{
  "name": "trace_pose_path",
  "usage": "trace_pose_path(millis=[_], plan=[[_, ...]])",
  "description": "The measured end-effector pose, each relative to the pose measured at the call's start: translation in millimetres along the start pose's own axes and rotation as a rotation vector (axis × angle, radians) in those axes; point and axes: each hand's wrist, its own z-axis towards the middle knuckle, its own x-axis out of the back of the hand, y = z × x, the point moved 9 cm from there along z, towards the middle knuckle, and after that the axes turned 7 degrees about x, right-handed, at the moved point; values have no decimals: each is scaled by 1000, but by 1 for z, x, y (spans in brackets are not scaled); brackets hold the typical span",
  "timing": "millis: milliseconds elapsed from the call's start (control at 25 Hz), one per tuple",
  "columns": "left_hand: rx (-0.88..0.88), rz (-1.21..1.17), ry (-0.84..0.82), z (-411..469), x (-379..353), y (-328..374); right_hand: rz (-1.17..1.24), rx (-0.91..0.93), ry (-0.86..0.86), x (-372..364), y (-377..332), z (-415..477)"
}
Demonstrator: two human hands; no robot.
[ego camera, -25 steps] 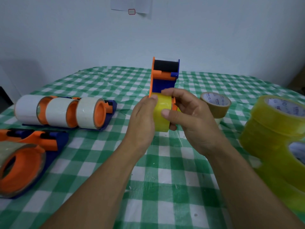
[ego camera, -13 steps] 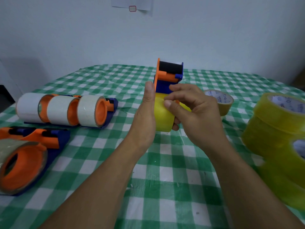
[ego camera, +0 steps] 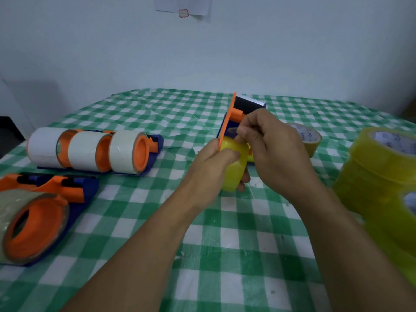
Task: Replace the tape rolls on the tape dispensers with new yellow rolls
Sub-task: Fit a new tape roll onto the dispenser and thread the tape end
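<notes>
An orange and blue tape dispenser is held above the table's middle, tilted right, with a yellow roll mounted on it. My left hand grips the roll and the dispenser's side from the left. My right hand pinches at the top of the yellow roll, near the dispenser's throat; what lies between its fingertips is hidden. A row of dispensers with white rolls lies at the left. Another dispenser with a clear roll lies at the near left.
A stack of new yellow rolls stands at the right edge. A brown roll lies flat behind my right hand. The green checked tablecloth covers the table, and a white wall stands behind it.
The dispenser has tilted to the right and the view has shifted. My left hand has closed around the roll's side. My right fingers have moved up to the top of the yellow roll.
</notes>
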Motion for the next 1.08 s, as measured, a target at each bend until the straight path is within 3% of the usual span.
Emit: trace_pose_path(millis=[120, 360, 520, 720, 1080], plan=[[15, 8, 17, 1, 0, -1, 27, -38, -6, -2, 3, 1], [5, -13, 82, 1, 6, 0, 379, -188, 53, -7, 6, 3], [-1, 6, 132, 1, 10, 1, 319, -136, 78, -2, 5, 7], [-1, -12, 148, 2, 13, 1, 260, -96, -47, 3, -6, 15], [-5, -22, 128, 0, 11, 3, 201, -238, -185, 0, 1, 29]])
